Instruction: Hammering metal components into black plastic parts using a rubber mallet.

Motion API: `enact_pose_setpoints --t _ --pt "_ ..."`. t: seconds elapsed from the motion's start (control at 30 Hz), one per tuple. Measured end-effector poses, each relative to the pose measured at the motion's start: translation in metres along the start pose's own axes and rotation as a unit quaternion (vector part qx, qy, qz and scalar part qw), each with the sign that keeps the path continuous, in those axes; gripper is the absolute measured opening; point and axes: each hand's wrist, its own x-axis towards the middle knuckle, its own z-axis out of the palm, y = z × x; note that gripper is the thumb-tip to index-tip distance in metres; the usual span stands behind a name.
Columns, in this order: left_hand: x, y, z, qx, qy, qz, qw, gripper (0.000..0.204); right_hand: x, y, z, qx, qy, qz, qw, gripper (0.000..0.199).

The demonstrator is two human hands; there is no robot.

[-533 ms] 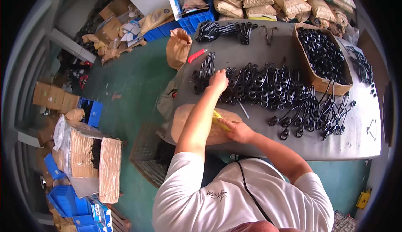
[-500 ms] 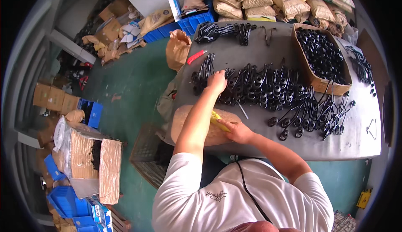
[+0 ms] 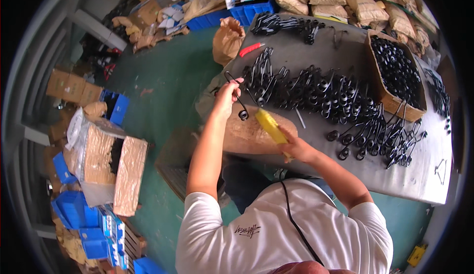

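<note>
My left hand (image 3: 226,99) is closed round a thin black bent rod piece (image 3: 240,101) with a round loop at its lower end. It is held up over the near left table edge. My right hand (image 3: 297,148) grips a long yellow object (image 3: 270,126) whose kind I cannot make out. That object slants over a brown cardboard sheet (image 3: 252,138) at the table's near edge. Beyond the hands lies a wide heap of similar black looped pieces (image 3: 321,88). A red-handled cutter (image 3: 251,49) rests at the table's far left.
An open carton (image 3: 397,108) full of black parts stands on the table's right. More black pieces (image 3: 284,24) lie at the far edge. A thin white stick (image 3: 300,118) is near the sheet. A brown paper bag (image 3: 228,42) stands off the table's left edge.
My left hand has come away from the heap, back and to the left, with a black looped piece in it. The yellow object in my right hand now shows more fully. The view has shifted.
</note>
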Motion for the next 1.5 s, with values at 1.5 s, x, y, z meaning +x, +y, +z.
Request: enact_pose_setpoints --t 1.5 --pt "-0.132 -0.013 0.003 0.280 0.197 0.198 0.918 0.022 0.057 -0.056 0.038 -0.215 0.043 0.072 0.973 0.072"
